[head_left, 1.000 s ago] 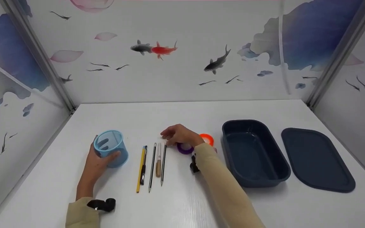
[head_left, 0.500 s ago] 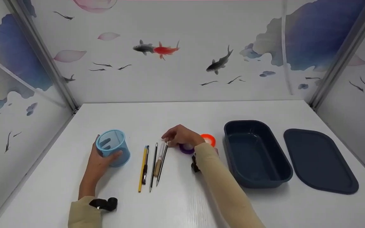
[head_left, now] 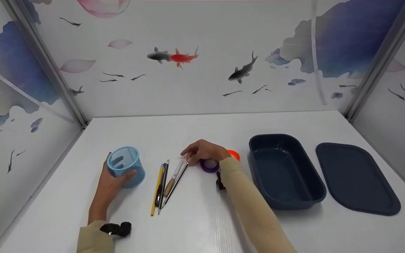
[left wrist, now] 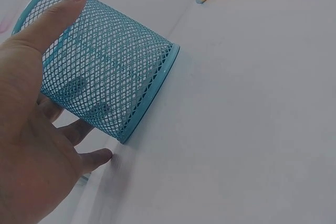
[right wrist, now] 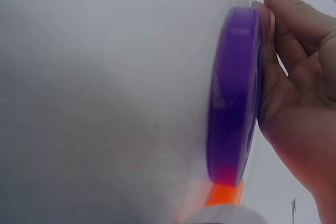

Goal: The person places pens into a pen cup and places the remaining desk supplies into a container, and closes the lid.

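My left hand [head_left: 113, 181] grips a light-blue mesh pen holder [head_left: 135, 174], thumb in front and fingers behind; the left wrist view shows its mesh wall [left wrist: 105, 66]. Between the hands lie a yellow pencil [head_left: 156, 193], a black pen [head_left: 159, 191], a dark striped pencil [head_left: 164, 184] and a slim tan-handled tool [head_left: 169, 186] with a clear upper part. My right hand [head_left: 204, 150] pinches the upper end of another dark pencil [head_left: 175, 186], which slants beside the tool. Against that hand's underside is a purple tape roll [right wrist: 231, 98].
An orange tape roll [head_left: 234, 154] is partly hidden behind the right wrist. To the right stand a deep navy container [head_left: 287, 203] and its flat lid [head_left: 359, 179]. Printed panels [head_left: 202, 95] enclose the white table [head_left: 202, 126] at the back and sides.
The right-hand pencil's lower end has swung left, so it slants. The tan-handled tool has tilted too, and the other dark pencil now lies against the pen. My left hand keeps its grip.
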`<move>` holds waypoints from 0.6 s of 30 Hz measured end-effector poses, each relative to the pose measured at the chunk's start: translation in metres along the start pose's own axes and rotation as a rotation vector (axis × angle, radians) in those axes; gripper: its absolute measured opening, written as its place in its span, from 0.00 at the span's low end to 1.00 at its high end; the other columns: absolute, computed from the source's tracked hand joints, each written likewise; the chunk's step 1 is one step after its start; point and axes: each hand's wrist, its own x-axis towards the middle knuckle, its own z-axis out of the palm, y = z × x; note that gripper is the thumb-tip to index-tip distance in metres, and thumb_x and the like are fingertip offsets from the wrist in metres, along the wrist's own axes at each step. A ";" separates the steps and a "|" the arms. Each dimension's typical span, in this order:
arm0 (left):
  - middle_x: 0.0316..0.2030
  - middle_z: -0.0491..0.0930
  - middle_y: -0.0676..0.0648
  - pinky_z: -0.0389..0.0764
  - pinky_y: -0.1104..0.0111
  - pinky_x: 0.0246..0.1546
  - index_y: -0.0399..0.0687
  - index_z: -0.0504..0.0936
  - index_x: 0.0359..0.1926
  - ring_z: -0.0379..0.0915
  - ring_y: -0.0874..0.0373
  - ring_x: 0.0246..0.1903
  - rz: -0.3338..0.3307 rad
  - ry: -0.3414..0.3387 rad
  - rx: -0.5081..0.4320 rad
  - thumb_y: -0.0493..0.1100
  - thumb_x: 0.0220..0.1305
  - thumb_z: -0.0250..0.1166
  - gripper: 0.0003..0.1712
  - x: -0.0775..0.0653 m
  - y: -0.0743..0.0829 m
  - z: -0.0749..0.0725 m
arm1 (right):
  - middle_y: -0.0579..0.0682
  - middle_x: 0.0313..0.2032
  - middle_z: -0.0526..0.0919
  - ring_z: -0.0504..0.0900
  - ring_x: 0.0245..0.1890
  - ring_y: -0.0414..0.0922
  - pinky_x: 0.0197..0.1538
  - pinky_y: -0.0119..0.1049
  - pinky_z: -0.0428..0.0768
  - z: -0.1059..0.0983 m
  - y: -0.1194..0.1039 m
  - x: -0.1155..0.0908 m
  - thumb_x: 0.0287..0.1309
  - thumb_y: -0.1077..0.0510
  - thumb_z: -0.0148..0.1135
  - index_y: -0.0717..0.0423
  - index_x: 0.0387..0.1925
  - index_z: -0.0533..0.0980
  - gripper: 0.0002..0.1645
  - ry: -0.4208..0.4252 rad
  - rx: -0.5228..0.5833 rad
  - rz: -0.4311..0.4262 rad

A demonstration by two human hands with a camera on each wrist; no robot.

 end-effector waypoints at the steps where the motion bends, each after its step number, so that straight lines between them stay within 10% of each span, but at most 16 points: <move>1: 0.80 0.42 0.39 0.46 0.42 0.78 0.54 0.29 0.80 0.37 0.39 0.80 0.002 0.001 0.001 0.57 0.60 0.72 0.68 0.000 0.000 0.000 | 0.44 0.40 0.83 0.78 0.39 0.38 0.49 0.29 0.79 -0.002 0.000 0.000 0.62 0.63 0.66 0.48 0.56 0.82 0.21 -0.004 -0.001 0.000; 9: 0.80 0.43 0.38 0.45 0.41 0.78 0.53 0.28 0.80 0.37 0.39 0.80 -0.007 0.005 0.018 0.57 0.60 0.71 0.68 0.002 0.000 0.000 | 0.50 0.49 0.85 0.86 0.45 0.42 0.57 0.38 0.83 -0.012 0.006 -0.004 0.65 0.53 0.66 0.49 0.65 0.76 0.27 0.000 0.087 0.001; 18: 0.80 0.42 0.37 0.45 0.41 0.78 0.53 0.28 0.80 0.36 0.38 0.80 -0.018 0.004 0.016 0.57 0.60 0.72 0.68 0.003 0.000 0.001 | 0.64 0.59 0.80 0.86 0.52 0.49 0.58 0.43 0.84 -0.014 0.005 -0.003 0.66 0.55 0.65 0.55 0.69 0.69 0.33 0.075 0.459 -0.031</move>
